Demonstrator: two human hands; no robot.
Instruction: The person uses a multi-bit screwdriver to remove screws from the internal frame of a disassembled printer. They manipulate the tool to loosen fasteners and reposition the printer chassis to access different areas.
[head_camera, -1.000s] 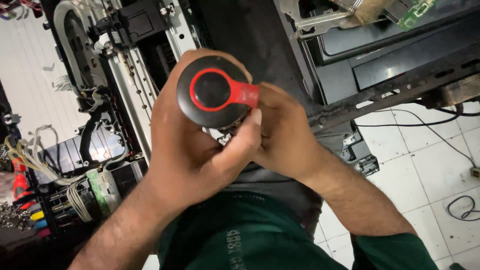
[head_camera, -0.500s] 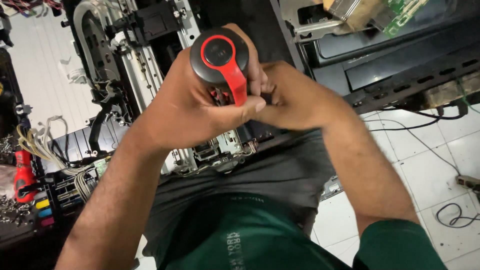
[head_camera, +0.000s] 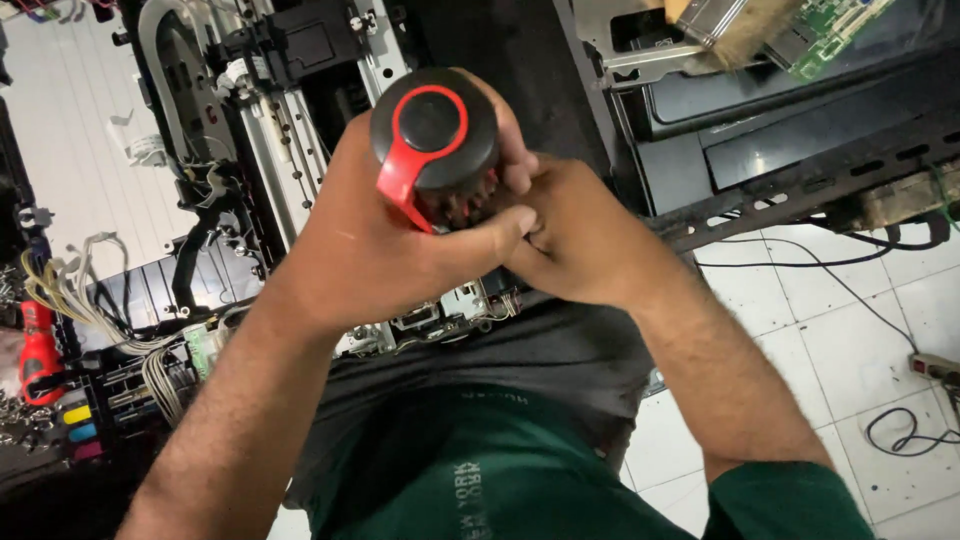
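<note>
Nearest to you is your green shirt (head_camera: 480, 470), and your two forearms rise from it to meet in the middle of the view. Your left hand (head_camera: 380, 250) is closed tight around the screwdriver handle (head_camera: 435, 140), a black grip with a red ring and a red stripe on its round end; the thumb lies across the front of it. The handle stands upright, with its end turned toward you. Your right hand (head_camera: 580, 240) presses against the left one just below the handle, fingers curled, but I cannot tell what they hold, because the shaft is hidden. Under the hands lies the opened printer (head_camera: 260, 150), with metal rails and cable bundles. On the far left there is a red tool (head_camera: 38, 352) beside the coloured ink tanks (head_camera: 75, 425). Further right is a black machine frame (head_camera: 800, 150), a brush (head_camera: 730, 25) on it, and cables (head_camera: 850, 300) on the white tiled floor (head_camera: 860, 360).
</note>
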